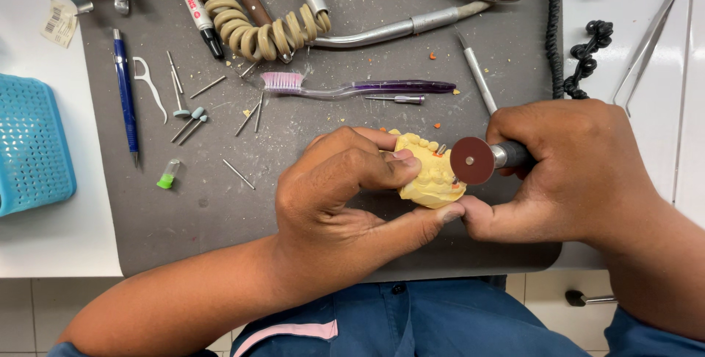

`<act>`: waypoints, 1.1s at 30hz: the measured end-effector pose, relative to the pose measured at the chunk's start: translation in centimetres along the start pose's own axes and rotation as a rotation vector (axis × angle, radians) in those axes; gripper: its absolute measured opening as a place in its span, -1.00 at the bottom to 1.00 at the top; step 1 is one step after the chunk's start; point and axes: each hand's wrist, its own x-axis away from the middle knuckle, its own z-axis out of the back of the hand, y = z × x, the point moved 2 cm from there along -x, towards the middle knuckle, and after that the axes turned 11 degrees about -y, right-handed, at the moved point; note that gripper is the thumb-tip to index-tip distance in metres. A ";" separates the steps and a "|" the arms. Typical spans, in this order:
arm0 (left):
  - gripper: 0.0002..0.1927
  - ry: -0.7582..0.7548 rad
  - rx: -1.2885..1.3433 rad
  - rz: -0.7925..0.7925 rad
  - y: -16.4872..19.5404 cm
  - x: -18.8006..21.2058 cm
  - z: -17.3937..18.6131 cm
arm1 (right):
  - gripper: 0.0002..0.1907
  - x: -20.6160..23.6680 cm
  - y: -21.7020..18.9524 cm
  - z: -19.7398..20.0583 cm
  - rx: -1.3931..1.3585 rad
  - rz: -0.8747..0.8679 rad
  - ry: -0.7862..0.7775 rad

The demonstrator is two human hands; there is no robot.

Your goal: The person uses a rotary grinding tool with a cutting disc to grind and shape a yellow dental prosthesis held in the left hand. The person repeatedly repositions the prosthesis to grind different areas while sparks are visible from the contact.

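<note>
While the left hand (345, 188) curls around the pale yellow plaster dental cast (429, 173), its fingers cover the cast's near side, so only the row of moulded teeth and the right edge show. The right hand (580, 173) is clenched around a metal rotary handpiece (510, 155), hiding nearly all of its body; only the silver neck and the dark red round cutting disc (472, 160) stick out, the disc touching the cast's right side. The cast is held just above the grey work mat (220, 210), pinched between left thumb and forefinger. The thumbs of both hands meet under the cast. At the left edge a light blue perforated plastic basket (33, 144) is cut off; its contents cannot be made out. Both forearms enter from below, wrists bent inward. A clear-handled toothbrush with pink bristles (352, 89) lies beyond the hands.
</note>
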 end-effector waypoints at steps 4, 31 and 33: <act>-0.57 0.012 0.017 -0.016 -0.1 -0.1 -0.1 | -0.47 0.1 -0.1 0.1 -0.036 0.056 0.048; -0.60 0.026 -0.018 0.012 0.1 0.0 -0.2 | -0.41 0.5 0.8 -0.4 -0.014 0.073 0.079; -0.60 0.027 -0.022 0.010 0.1 0.0 -0.2 | -0.41 0.5 0.7 -0.4 -0.003 0.077 0.086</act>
